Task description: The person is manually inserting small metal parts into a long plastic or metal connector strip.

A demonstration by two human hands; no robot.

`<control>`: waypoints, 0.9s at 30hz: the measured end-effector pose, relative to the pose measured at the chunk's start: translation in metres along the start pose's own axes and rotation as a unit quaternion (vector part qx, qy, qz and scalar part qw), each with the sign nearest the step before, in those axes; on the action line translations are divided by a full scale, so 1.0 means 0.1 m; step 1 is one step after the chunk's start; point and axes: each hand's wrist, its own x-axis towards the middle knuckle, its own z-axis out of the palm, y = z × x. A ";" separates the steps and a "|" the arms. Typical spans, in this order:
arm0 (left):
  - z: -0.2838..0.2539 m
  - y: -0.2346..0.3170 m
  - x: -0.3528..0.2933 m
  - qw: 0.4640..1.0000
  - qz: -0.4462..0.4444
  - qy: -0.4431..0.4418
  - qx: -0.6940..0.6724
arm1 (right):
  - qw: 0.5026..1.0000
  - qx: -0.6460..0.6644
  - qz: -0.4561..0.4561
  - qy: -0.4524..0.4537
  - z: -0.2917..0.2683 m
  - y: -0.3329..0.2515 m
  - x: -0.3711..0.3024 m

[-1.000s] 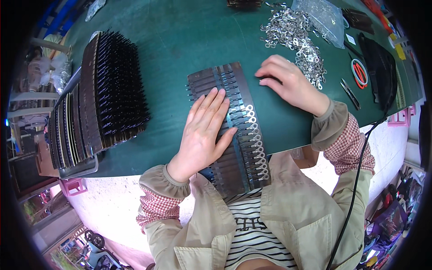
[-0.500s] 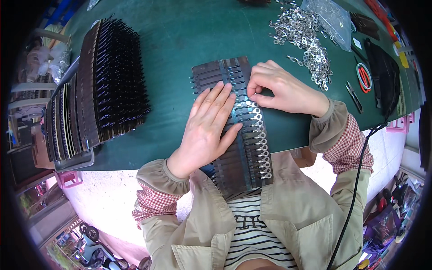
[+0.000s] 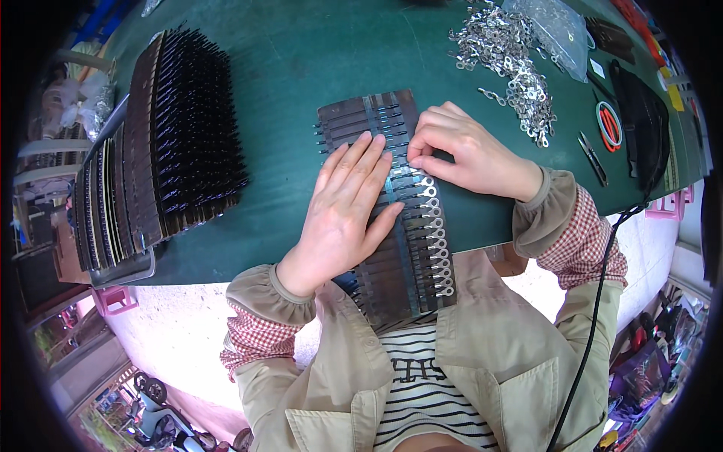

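A long dark board (image 3: 388, 290) lies aslant across the table's near edge, its lower end against my clothes. Thin dark wires cross it side by side under a bluish lengthwise strip. Silver ring terminals (image 3: 433, 222) line its right edge, from the near end up to my right hand. My left hand (image 3: 343, 203) rests flat on the board, fingers stretched and thumb apart. At the upper end of the terminal row, my right hand (image 3: 463, 151) is closed in a pinch over the board's right side. What sits between thumb and forefinger is hidden.
Stacked boards with dense black wire ends (image 3: 199, 120) stand at the left on a metal-framed rack (image 3: 143, 271). Loose ring terminals (image 3: 520, 75) lie heaped at the far right beside a clear plastic bag (image 3: 557, 34). Snips (image 3: 593, 158), an orange-handled tool (image 3: 608, 126) and a black pouch (image 3: 640, 124) lie rightward.
My right hand's pinch has shifted slightly left and up, over the wires. The board's far end has moved slightly left and away. My left hand stays flat on it.
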 end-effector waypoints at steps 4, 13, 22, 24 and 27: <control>0.00 0.00 -0.01 1.000 0.001 -0.001 -0.001 | 1.000 -0.005 0.000 0.010 0.00 -0.01 -0.03; -0.03 0.01 0.00 0.999 -0.003 -0.048 0.010 | 0.992 -0.081 -0.077 0.059 -0.03 -0.08 -0.32; -0.01 0.03 0.02 0.997 0.002 -0.062 0.042 | 0.989 -0.111 -0.070 0.067 0.02 -0.14 -0.35; 0.00 0.03 0.02 0.997 0.002 -0.061 0.044 | 0.989 -0.111 -0.073 0.068 0.03 -0.14 -0.35; 0.00 0.03 0.02 0.997 0.003 -0.061 0.047 | 0.989 -0.106 -0.075 0.069 0.02 -0.14 -0.35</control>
